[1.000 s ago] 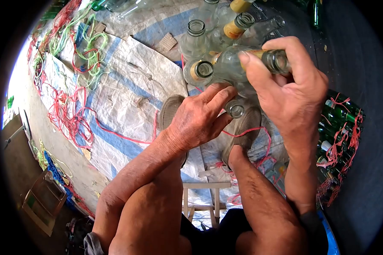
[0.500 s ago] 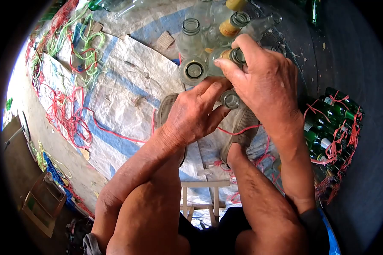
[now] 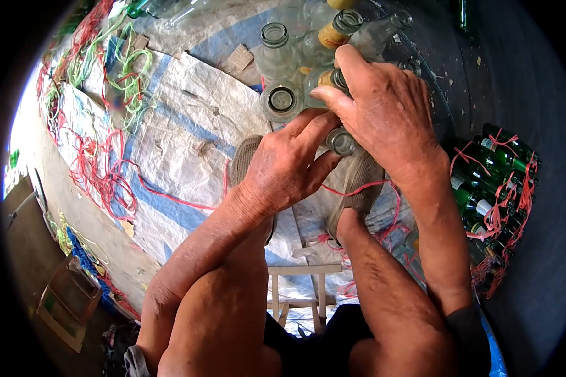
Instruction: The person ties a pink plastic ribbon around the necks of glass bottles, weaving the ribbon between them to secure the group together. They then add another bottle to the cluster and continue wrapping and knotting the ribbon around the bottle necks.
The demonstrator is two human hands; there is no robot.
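Clear glass with a yellow label, the labelled bottle (image 3: pixel 326 78) in the right hand (image 3: pixel 329 72) has come left from its place a second ago, when its mouth pointed right, and now sits among other bottles (image 3: pixel 277 56) at upper centre of the frame. Its mouth is round and thick-rimmed, partly behind the fingers; I cannot tell whether it stands fully upright. Thumb and forefinger curve narrowly about its neck, the other fingertips hidden. Just below, the left hand (image 3: pixel 332 138) stays curled around the small bottle (image 3: pixel 341 142), thumb by its open mouth, which shows pale and bare from above. The dark-ringed bottle (image 3: pixel 282 99), just left of the labelled bottle, now faces its mouth more squarely to view. Pink string (image 3: pixel 176 200) runs across the white-and-blue sheet (image 3: pixel 182 151) from centre left, and green bottles (image 3: pixel 497 160) tied with pink string lie at right
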